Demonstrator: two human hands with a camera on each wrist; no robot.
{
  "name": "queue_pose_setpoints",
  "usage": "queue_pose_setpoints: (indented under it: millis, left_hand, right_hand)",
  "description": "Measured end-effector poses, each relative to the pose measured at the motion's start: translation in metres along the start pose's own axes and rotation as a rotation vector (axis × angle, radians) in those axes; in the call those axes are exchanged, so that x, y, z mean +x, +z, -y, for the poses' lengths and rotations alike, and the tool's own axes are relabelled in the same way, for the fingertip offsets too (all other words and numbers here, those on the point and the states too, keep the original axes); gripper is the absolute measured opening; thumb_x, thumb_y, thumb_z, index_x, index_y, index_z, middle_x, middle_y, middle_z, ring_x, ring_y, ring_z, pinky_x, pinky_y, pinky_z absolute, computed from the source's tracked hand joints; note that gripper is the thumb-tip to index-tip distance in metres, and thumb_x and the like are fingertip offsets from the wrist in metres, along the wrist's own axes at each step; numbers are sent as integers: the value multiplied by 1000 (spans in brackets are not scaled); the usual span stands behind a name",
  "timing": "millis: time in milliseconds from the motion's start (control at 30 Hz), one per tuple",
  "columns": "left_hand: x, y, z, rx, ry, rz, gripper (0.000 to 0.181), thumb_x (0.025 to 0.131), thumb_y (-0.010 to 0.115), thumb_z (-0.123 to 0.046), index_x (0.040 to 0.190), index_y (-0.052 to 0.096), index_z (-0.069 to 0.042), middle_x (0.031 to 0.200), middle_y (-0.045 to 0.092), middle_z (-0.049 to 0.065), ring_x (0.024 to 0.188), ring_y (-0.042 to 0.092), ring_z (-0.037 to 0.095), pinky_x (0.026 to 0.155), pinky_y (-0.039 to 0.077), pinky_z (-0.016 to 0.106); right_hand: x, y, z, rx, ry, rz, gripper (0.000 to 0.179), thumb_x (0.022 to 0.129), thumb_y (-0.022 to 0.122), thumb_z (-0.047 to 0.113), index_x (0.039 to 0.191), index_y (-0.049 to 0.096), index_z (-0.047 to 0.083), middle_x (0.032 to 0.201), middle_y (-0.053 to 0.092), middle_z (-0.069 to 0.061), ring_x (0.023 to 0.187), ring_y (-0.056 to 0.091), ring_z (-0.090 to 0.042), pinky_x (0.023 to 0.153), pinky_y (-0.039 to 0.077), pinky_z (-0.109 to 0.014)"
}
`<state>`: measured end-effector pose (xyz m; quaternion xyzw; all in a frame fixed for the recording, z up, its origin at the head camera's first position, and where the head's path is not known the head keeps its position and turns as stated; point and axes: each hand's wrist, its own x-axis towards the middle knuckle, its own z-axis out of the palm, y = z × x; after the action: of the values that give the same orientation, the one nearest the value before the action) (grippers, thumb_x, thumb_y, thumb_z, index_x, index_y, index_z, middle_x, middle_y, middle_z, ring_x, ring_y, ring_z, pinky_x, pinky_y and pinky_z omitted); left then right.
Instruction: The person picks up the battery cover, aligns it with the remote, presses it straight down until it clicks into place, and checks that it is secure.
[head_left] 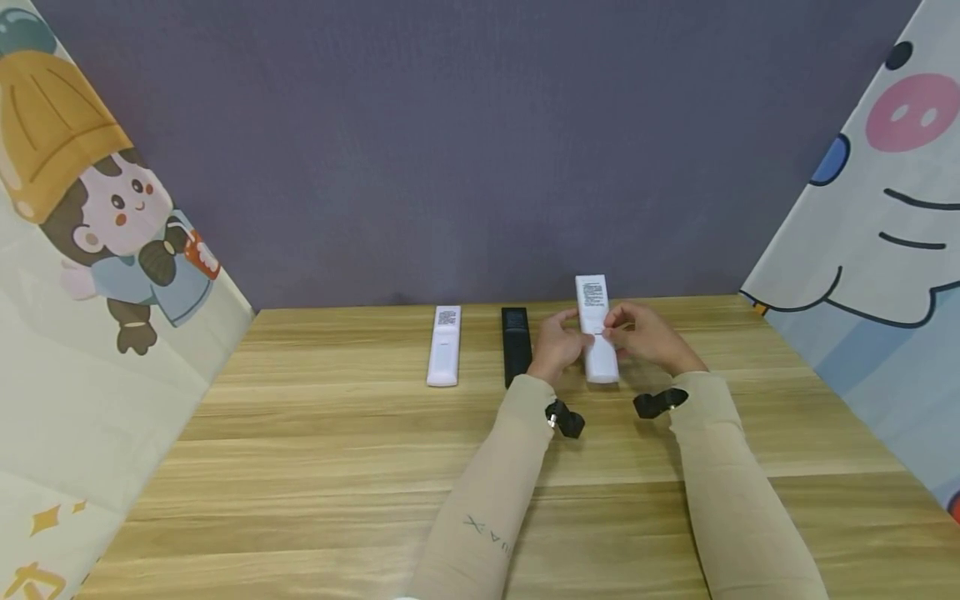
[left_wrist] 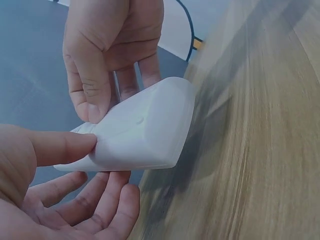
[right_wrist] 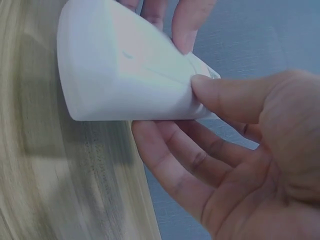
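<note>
Both hands hold a white remote control (head_left: 601, 359) above the table, its back with a printed label turned up toward the head camera. My left hand (head_left: 558, 343) grips its left edge, thumb on the back face and fingers curled underneath. From the other edge my right hand (head_left: 651, 337) grips it the same way. In the right wrist view the right thumb (right_wrist: 220, 94) presses near the seam of the battery cover (right_wrist: 150, 60). The left thumb (left_wrist: 67, 146) lies close to the same seam in the left wrist view.
A black remote control (head_left: 515, 337) lies just left of my left hand, partly behind it. Farther left, another white remote control (head_left: 444, 348) lies back up on the wooden table (head_left: 300, 467). A dark wall panel (head_left: 480, 150) stands along the table's far edge, with printed cloths at both sides.
</note>
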<state>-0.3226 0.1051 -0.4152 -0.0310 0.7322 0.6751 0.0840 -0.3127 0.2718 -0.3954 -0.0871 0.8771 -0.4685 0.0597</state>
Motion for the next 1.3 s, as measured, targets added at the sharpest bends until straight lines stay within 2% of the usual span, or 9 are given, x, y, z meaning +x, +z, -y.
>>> queue_pose_setpoints:
  millis: [167,300,567,767,933,1100,1300]
  left_hand:
    - [-2,-1,0,58,29,-2,60,83,76,7,138,64,-15,94,75,10,74,66,15,65,54,31]
    - [-4,-2,0,116,54,-3,67,80,76,11,140,62,-15,91,75,10,71,64,14,59,51,27]
    - [-4,-3,1,285,128,-43,78,77,79,8,147,56,-17,95,73,8,77,62,13,66,54,27]
    - [-5,-2,1,356,155,-74,79,75,82,7,146,56,-17,93,72,6,80,62,13,72,53,29]
    - [-4,-2,3,384,157,-78,80,76,82,7,147,55,-17,96,74,8,85,66,15,76,55,31]
    - [-3,-2,4,385,147,-76,79,75,81,8,146,55,-16,100,75,9,89,69,17,78,57,32]
    - [-3,-3,5,381,145,-71,77,76,80,9,145,57,-14,103,76,11,92,71,19,81,57,33]
  right_hand:
    - [3,2,-3,-25,10,-11,18,103,55,5,117,52,-6,122,57,-29,100,66,-32,82,62,-49]
    - [5,5,-4,-37,20,-14,17,103,55,5,116,53,-5,121,57,-29,101,66,-33,82,62,-48]
    - [8,12,-6,-24,0,-29,16,101,57,1,113,53,-8,117,58,-30,98,66,-33,82,62,-46]
    - [10,15,-10,-71,-19,-47,15,99,58,-1,112,55,-9,116,59,-29,99,65,-34,81,62,-42]
    - [9,16,-9,-125,-27,-25,19,97,62,-1,113,55,-7,120,59,-32,101,66,-36,78,59,-38]
    - [6,16,-8,-112,-26,15,27,93,66,-2,116,53,-8,124,57,-34,102,66,-39,75,58,-39]
    - [6,17,-9,-120,-34,21,28,94,67,0,117,53,-7,123,58,-33,100,66,-36,71,54,-31]
